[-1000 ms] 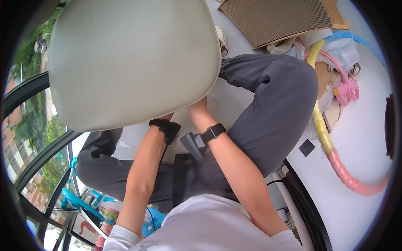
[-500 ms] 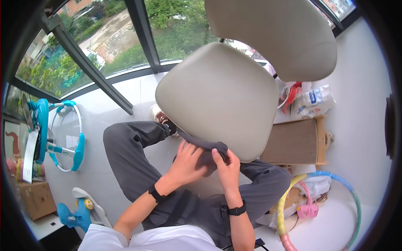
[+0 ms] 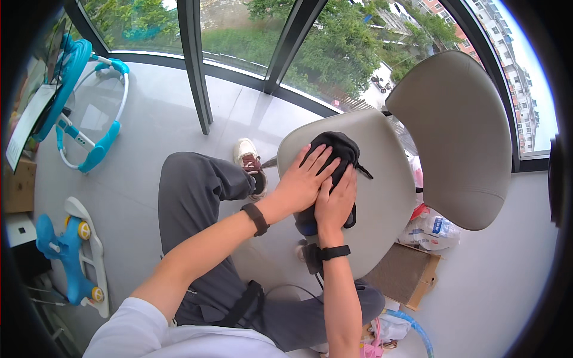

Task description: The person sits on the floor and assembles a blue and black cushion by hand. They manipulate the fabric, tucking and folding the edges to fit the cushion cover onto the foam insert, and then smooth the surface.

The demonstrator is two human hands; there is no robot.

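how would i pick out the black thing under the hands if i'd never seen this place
Find the beige chair beside the windows, then its seat. There, under the left hand and right hand, lies a black bundle. Its soft, bunched look and short dark cord set it apart from the smooth seat and narrow wristbands.
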